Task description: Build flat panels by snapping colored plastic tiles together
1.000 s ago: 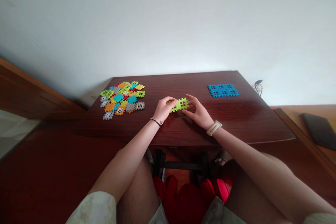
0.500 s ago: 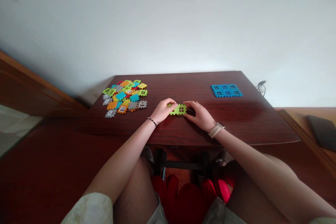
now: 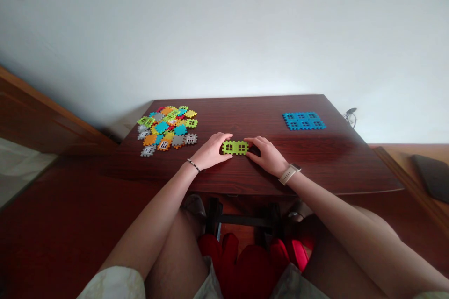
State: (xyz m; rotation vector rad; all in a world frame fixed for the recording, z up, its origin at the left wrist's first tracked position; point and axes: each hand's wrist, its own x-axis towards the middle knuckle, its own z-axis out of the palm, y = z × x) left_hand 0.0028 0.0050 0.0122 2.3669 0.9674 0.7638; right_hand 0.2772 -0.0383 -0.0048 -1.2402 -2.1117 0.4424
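Observation:
Two lime-green interlocking window tiles (image 3: 235, 147), joined side by side in a short strip, are at the middle of the table near its front. My left hand (image 3: 212, 150) curves round the strip's left end, forefinger along the far edge and thumb along the near edge. At the right end, my right hand (image 3: 267, 155) pinches the corners between thumb and forefinger. Both window openings show between my hands. Some of my fingers are hidden behind others.
A pile of loose interlocking tiles (image 3: 161, 127) in several colours lies on the left of the dark wooden table (image 3: 224, 175). A blue panel of joined window tiles (image 3: 304, 121) lies at the back right. The wall (image 3: 231, 32) rises behind the table.
My left hand has shifted from covering the left tile to gripping round its outer end, so both windows now show. My right hand stays nearly in place.

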